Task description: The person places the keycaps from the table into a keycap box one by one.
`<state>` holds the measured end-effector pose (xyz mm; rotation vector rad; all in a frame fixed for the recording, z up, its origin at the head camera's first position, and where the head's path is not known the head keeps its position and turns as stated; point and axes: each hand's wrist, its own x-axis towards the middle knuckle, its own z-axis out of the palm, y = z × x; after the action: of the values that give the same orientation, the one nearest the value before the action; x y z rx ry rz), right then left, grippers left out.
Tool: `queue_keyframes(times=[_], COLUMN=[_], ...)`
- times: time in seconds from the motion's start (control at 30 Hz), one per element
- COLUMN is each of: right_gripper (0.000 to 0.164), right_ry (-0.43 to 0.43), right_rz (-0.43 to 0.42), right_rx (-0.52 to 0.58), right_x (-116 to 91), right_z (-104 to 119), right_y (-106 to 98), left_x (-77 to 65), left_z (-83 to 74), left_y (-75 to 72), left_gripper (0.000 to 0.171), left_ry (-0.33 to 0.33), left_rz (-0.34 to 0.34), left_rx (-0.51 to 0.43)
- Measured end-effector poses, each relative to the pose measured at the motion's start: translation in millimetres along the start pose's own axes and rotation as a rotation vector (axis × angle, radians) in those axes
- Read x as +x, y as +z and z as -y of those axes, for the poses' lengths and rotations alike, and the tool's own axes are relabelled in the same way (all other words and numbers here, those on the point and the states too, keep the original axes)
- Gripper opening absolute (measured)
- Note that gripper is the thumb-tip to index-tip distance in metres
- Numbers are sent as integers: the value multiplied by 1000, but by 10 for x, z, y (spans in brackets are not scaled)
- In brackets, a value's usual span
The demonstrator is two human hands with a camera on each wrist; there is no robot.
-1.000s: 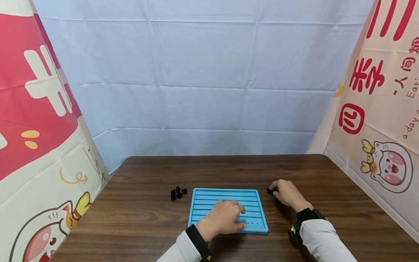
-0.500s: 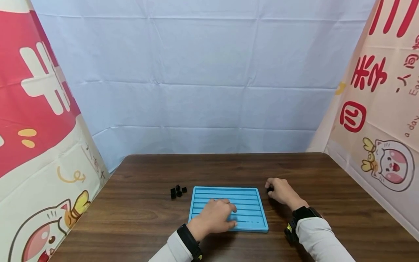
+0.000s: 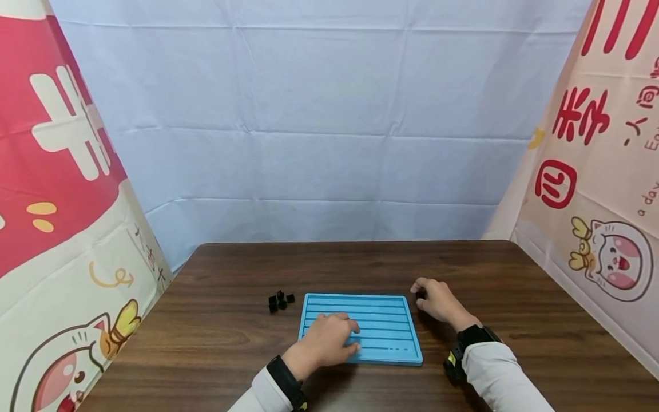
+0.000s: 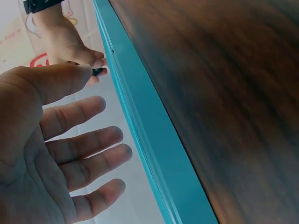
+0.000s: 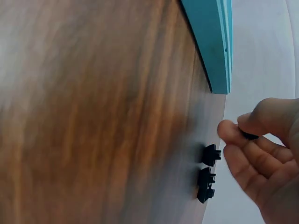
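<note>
A light blue board (image 3: 387, 332) with parallel grooves lies on the table in the head view. My left hand (image 3: 325, 340) hovers over its left part; in the left wrist view the slightly bent fingers (image 4: 88, 140) are spread and hold nothing. Beyond the board's right edge, my right hand (image 3: 440, 300) pinches a small black piece (image 5: 249, 136) between thumb and fingers, most of it hidden by them. Close by in the right wrist view, more small black pieces with prongs (image 5: 211, 155) lie on the table; in the head view my right hand hides them.
Left of the board sits a cluster of several small black pieces (image 3: 278, 301). The brown wooden table (image 3: 216, 343) reaches back to a pale blue cloth (image 3: 319, 114). Printed cloths hang at the left (image 3: 67, 240) and right (image 3: 582, 257).
My left hand has moved left across the board, still with nothing in it. My right hand has shifted slightly left towards the board, the black piece between its fingertips.
</note>
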<state>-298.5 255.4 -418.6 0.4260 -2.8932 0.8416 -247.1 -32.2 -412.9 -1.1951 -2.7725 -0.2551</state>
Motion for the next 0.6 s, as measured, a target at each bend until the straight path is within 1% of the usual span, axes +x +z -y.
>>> queue_keyframes(times=[0.13, 0.37, 0.6], right_gripper=[20, 20, 20], right_ry=[-6, 28, 36], right_rz=[-20, -46, -59], right_rx=[31, 84, 122], right_x=[15, 45, 48], right_z=[9, 37, 61], right_y=[24, 51, 64], left_x=[-39, -101, -154], left_z=[29, 78, 143], left_y=[20, 28, 21], left_gripper=[27, 28, 26], left_ry=[-7, -38, -38], left_rz=[-22, -38, -51], left_rx=[-3, -21, -22])
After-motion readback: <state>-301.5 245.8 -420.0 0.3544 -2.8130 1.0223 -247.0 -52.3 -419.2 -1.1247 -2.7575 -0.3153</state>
